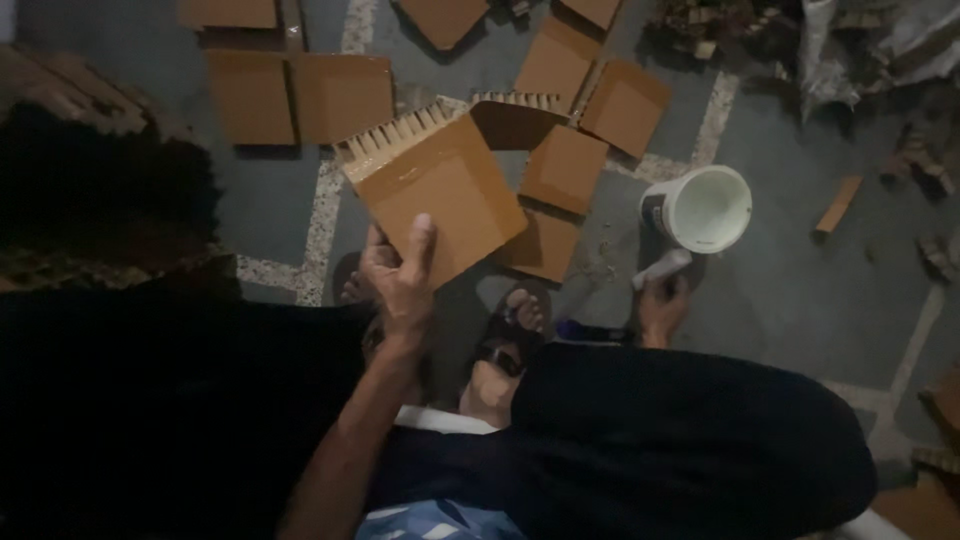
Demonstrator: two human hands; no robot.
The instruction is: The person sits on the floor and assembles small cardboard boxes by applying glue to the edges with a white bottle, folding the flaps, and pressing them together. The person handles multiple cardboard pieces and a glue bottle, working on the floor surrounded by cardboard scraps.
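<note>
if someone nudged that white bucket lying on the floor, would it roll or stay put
The white bucket lies tipped on its side, mouth toward the camera, so a nudge would probably roll it in a curve. It looks like empty plastic, likely light. The right hand holds a white handle beside it, seemingly not bracing it.

I sit over a dark grey concrete floor (780, 290) crossed by pale speckled strips (322, 215). The light is dim. A heap of what may be wood scraps (720, 25) lies at the far edge, beside a crumpled pale sheet (850, 45)
</note>
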